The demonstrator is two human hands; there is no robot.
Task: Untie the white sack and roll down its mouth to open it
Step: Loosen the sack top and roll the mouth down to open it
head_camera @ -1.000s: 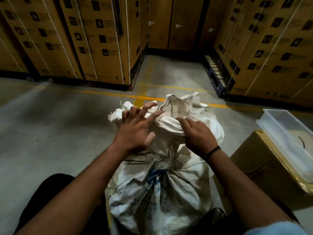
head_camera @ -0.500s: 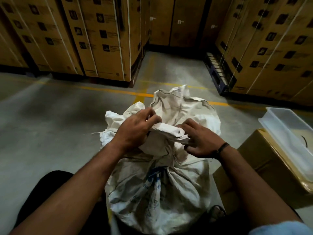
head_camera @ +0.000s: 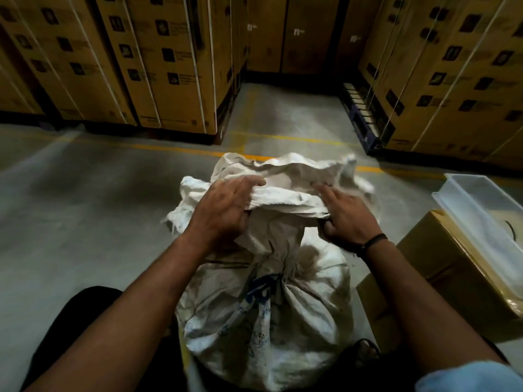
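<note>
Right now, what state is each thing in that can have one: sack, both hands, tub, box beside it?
White sack: upright on floor, mouth spread open, near rim folded over.
Left hand: gripping the folded rim.
Right hand: gripping the folded rim.
Clear plastic tub: lidless, resting on the box.
Cardboard box: closed.

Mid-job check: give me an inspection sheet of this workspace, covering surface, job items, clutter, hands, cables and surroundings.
Surface: grey concrete floor with yellow painted lines.
Job's things: white sack upright between the person's legs; neck still cinched, loose mouth spread above it.
Clutter: cardboard box to the right, clear plastic tray on top.
Grippers: left hand and right hand both grip the near edge of the mouth fabric.
Cables: nothing seen.
Surroundings: strapped stacks of cartons on pallets, an aisle between them.
</note>
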